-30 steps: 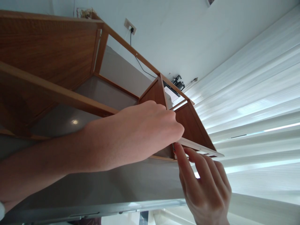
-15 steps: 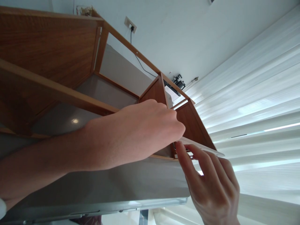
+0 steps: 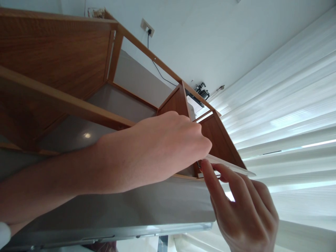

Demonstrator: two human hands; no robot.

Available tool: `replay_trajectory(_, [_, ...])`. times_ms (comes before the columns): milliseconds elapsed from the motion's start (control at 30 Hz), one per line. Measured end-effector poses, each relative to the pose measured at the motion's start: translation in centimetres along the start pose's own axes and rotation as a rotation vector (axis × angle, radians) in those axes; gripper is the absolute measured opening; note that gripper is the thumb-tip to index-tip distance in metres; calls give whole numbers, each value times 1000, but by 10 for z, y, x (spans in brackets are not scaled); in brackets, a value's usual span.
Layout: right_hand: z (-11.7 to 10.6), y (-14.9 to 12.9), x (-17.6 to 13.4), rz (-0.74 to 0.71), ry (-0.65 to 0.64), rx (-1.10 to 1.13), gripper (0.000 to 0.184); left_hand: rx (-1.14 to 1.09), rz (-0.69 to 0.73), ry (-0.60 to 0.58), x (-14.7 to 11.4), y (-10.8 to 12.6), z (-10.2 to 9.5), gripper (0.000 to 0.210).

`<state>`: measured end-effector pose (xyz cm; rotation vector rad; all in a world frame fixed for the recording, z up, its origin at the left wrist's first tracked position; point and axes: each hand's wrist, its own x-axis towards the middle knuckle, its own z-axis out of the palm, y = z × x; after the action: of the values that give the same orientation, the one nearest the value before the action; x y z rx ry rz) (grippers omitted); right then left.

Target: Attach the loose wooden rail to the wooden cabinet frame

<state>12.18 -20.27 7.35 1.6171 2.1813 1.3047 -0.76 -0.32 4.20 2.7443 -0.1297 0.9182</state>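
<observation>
My left hand [image 3: 175,143] reaches in from the left, its back toward me and its knuckles bent into a fist. Its fingertips are hidden, so what it grips does not show. Just to the lower right, my right hand [image 3: 244,206] has its thumb and fingers curled toward each other by the left fist. A small curved metal piece [image 3: 198,164] shows at its thumb tip; I cannot tell what it belongs to. A narrow white strip [image 3: 233,165] runs beside the right fingers, against the wooden frame [image 3: 223,136].
Brown wooden frame bars [image 3: 65,99] and a wood panel [image 3: 52,52] extend left around grey inner surfaces. A wall socket [image 3: 147,27] holds a plug with a black cable. Black equipment [image 3: 201,91] stands behind the frame. White curtains [image 3: 288,115] hang at right.
Both hands shift slightly to the right in the view, along with the whole scene. The right hand's thumb and index finger look a little farther apart; the left fist keeps its shape.
</observation>
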Motion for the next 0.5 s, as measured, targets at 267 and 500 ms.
replay_trajectory(267, [1,3,1,-20,-21,14,28,-15,-3,-30,-1,-1,0,25])
replay_trajectory(500, [12,-8,-7,164,15,226,28,-36,-3,23,-2,-3,3,27])
